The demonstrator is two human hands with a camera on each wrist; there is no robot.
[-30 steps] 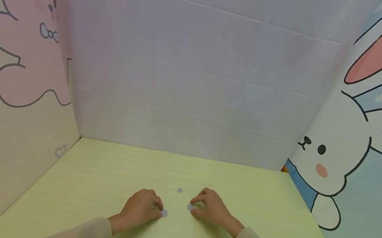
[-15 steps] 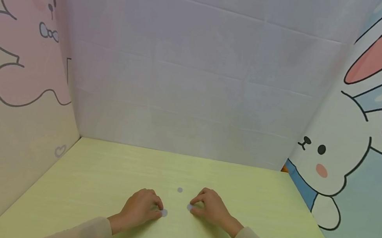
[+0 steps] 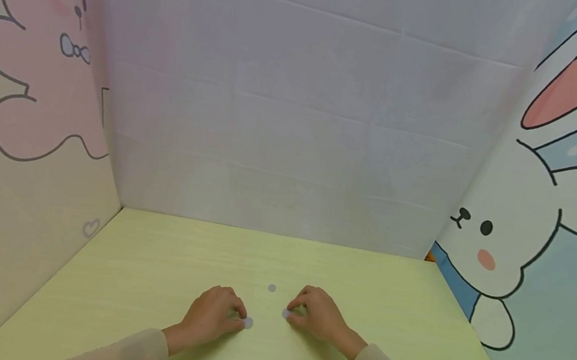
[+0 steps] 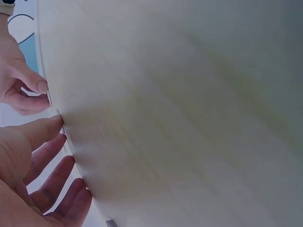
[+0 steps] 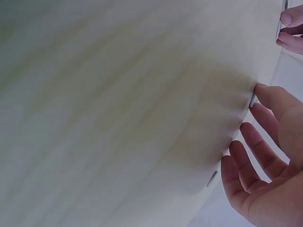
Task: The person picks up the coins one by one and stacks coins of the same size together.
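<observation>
Three small, thin grey discs lie flat on the table. In the head view my left hand [image 3: 213, 317] pinches the edge of the left disc [image 3: 248, 323] between thumb and index finger. To its right, my right hand [image 3: 321, 315] holds the right disc [image 3: 286, 314] the same way, thumb on the near side. The far disc [image 3: 272, 288] lies beyond them, untouched. Seen from the right wrist, the right disc [image 5: 253, 99] shows edge-on between thumb and index finger, while the other fingertips rest on the table. Low in the left wrist view, the left hand's other fingertips also touch the tabletop.
The pale yellow-green table [image 3: 179, 250] is bounded by a white cloth wall [image 3: 285, 114] at the back. A side wall with a pink cartoon bear [image 3: 53, 88] stands on the left, one with a white rabbit [image 3: 512, 229] on the right.
</observation>
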